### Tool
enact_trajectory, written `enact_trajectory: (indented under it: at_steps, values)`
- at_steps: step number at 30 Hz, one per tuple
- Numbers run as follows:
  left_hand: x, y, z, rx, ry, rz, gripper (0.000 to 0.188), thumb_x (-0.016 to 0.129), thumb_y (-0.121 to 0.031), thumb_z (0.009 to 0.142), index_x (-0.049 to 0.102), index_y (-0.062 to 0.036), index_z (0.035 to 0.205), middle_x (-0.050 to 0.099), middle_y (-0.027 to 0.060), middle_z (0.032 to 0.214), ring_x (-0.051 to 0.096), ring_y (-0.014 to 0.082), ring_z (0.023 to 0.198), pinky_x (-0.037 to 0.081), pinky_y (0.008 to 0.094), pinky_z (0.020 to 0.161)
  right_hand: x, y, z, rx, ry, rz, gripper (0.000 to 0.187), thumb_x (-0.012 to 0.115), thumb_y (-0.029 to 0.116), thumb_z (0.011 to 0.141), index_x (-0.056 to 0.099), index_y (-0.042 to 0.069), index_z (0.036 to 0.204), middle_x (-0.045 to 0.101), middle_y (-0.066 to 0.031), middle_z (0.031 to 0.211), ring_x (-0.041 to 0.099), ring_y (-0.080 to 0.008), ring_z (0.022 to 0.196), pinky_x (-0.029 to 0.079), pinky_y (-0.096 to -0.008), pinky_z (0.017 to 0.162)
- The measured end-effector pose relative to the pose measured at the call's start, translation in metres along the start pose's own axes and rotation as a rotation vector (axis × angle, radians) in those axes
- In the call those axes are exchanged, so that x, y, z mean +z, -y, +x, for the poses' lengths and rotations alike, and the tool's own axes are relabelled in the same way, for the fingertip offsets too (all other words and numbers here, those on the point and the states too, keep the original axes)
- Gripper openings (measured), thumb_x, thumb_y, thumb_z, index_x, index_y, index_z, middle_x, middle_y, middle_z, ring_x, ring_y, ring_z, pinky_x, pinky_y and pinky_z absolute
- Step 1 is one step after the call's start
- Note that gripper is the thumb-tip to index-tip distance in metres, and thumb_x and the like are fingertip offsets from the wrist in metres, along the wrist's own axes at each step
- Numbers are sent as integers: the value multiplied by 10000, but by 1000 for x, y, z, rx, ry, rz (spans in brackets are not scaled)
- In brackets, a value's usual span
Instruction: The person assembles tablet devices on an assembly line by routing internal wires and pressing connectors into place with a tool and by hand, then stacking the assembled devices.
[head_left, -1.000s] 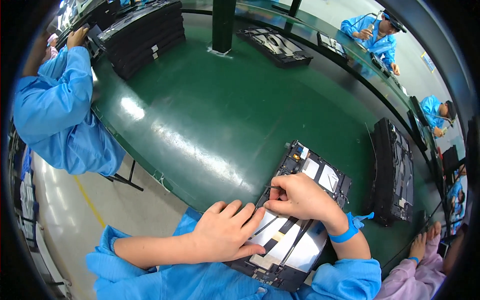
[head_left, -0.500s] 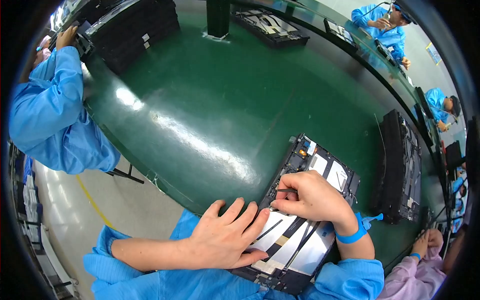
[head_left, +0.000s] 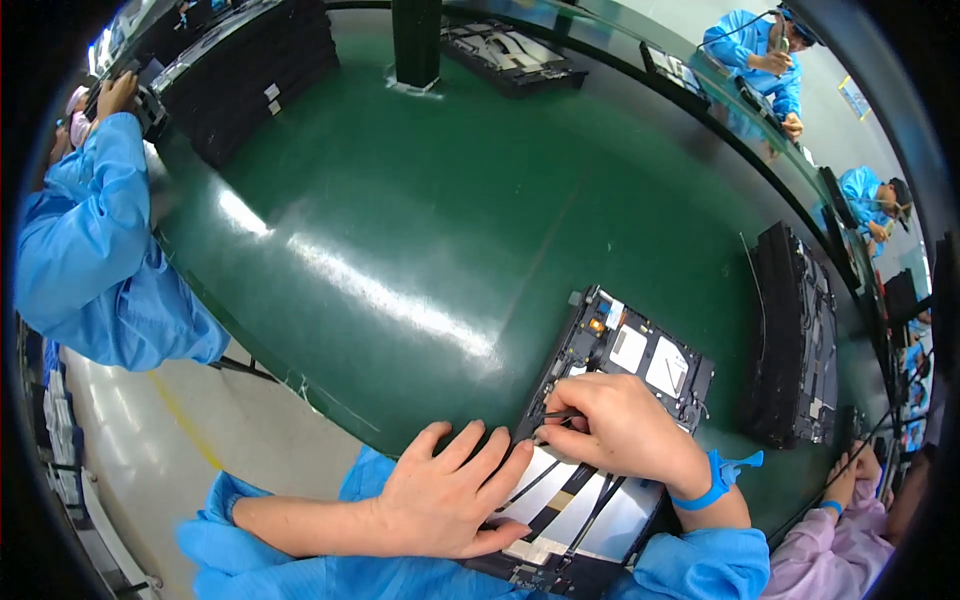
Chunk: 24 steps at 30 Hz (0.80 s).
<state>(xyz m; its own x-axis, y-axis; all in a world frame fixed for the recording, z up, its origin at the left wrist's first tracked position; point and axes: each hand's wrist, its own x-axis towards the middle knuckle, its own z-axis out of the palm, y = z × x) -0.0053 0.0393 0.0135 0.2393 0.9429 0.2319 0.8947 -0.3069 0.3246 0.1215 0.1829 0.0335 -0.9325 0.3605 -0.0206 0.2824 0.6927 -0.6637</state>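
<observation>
An opened tablet-like device (head_left: 648, 332) lies near the table's front edge, its inside showing silvery flat panels, black ribbon cables and small parts along a dark frame. Over its left side rests my left hand (head_left: 440, 490), palm down with the fingers spread, fingertips at the frame's left edge. My right hand (head_left: 625, 425) is bent over the middle of the device. Between its thumb and forefinger is a thin black piece (head_left: 562, 413), at the left edge of the frame; the fingers hide most of it, so its kind cannot be told. A blue band (head_left: 718, 480) circles my right wrist.
A stack of similar dark devices (head_left: 795, 335) stands to the right. More are piled at the far left (head_left: 245, 85) and lie at the back (head_left: 515, 50), near a dark green post (head_left: 416, 45). Co-workers sit on both sides and beyond the table.
The whole view has shifted slightly, with the device and my right hand now lower in it. My left hand keeps its spread pose, and the right still pinches the thin black piece.
</observation>
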Motion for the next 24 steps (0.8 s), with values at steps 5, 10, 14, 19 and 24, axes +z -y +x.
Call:
enact_trajectory:
  at_steps: [5,10,14,19,24]
  values:
    - [1,1,-1,10,10,-33,554,515,-434,645,482,-11,1002,482,138,931,450,258,855,365,368,688,-20,-13,5,51,-51,2,116,606,135,633,560,36,674,495,-80,537,494,-175,484,380,-266,442]
    - [-1,5,1,13,22,-47,535,508,-418,647,487,-16,999,485,142,927,445,253,875,363,370,679,-28,-22,19,67,-46,12,129,602,128,625,554,14,663,489,-87,523,470,-181,462,371,-272,434]
    - [-4,4,3,21,40,-30,548,523,-446,657,489,-14,993,501,134,905,470,278,864,369,368,696,-33,-24,25,130,-52,-32,138,592,123,618,547,-2,651,484,-92,515,469,-185,456,371,-270,431]
    - [-2,14,9,57,-18,-182,462,531,-347,673,473,-20,994,498,129,877,491,244,799,392,334,641,-32,-27,31,204,-50,13,135,597,126,590,544,4,605,485,-74,492,465,-143,433,361,-249,418]
    - [-8,47,64,-433,294,-921,370,582,-189,721,374,-3,964,513,94,727,544,171,570,442,267,486,-32,-29,32,263,-15,60,122,588,121,573,539,10,581,503,-54,498,466,-113,439,361,-237,416]
